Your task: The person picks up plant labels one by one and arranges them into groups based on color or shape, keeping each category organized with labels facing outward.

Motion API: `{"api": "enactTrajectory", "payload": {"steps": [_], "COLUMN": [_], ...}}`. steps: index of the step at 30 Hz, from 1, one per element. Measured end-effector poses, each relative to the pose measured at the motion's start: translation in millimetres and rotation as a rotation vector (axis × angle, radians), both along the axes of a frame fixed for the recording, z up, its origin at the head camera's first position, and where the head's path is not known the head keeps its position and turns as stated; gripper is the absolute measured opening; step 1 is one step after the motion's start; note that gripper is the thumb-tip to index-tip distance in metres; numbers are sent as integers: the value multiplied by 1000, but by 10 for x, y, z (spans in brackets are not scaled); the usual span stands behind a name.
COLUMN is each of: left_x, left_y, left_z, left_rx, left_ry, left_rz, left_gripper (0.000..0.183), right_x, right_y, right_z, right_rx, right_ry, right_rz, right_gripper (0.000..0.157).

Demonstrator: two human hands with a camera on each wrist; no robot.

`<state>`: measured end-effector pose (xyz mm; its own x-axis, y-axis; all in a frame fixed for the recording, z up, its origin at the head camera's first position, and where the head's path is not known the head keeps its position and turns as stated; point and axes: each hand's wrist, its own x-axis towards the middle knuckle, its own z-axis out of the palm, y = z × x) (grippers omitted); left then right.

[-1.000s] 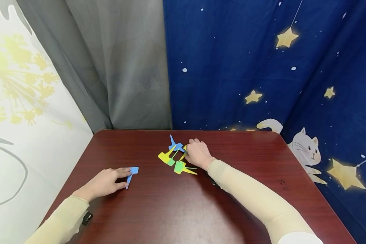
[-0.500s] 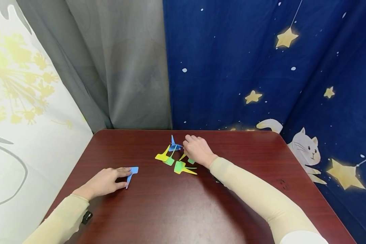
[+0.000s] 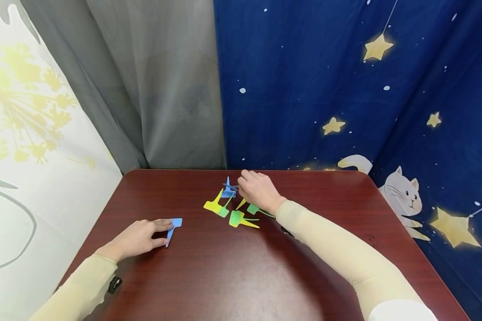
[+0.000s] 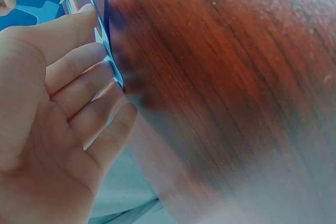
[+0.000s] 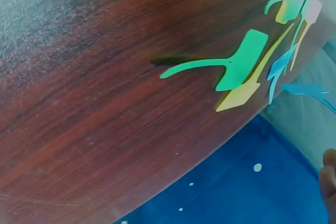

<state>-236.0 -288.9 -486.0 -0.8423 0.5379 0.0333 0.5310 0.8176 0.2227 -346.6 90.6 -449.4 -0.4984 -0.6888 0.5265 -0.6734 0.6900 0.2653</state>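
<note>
T-shaped plastic plant labels in blue, green and yellow lie about the table. At left, my left hand (image 3: 138, 240) rests on a blue plant label (image 3: 177, 222), fingertips on its wide head and thumb by its stem. In the left wrist view its fingers look fairly straight against thin blue edges (image 4: 117, 74). Over the far side of the pile, my right hand (image 3: 259, 191) pinches a blue plant label (image 5: 304, 88) by its stem side; its fingertips are mostly hidden. Below that label lies another blue plant label (image 3: 227, 194).
Near the pile lie overlapping yellow (image 3: 213, 206) and green plant labels (image 3: 223, 212). A second overlapping green-and-yellow pair (image 3: 236, 219) lies closer. A green label (image 3: 253, 208) sits under the right wrist. The brown table (image 3: 225, 276) ends at grey and blue curtains (image 3: 297, 89).
My right hand has shifted slightly away and left, lifting a blue label from the pile. The yellow and green labels beside it slid left; another green one came into view. My left hand stayed put.
</note>
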Motion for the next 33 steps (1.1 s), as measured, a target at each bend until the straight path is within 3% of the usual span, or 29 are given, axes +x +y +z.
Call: {"api": "enactTrajectory", "payload": {"steps": [14, 33], "left_x": [32, 2], "left_y": [18, 45], "left_z": [22, 38], "left_rx": [-10, -25], "left_ry": [-21, -27], "left_rz": [27, 26], "left_gripper": [50, 49], "right_x": [73, 338], "right_y": [-196, -499], "right_z": [148, 376], "right_rx": [-11, 112], "right_ry": [166, 196], "right_rz": [117, 232], "right_gripper": [19, 23]}}
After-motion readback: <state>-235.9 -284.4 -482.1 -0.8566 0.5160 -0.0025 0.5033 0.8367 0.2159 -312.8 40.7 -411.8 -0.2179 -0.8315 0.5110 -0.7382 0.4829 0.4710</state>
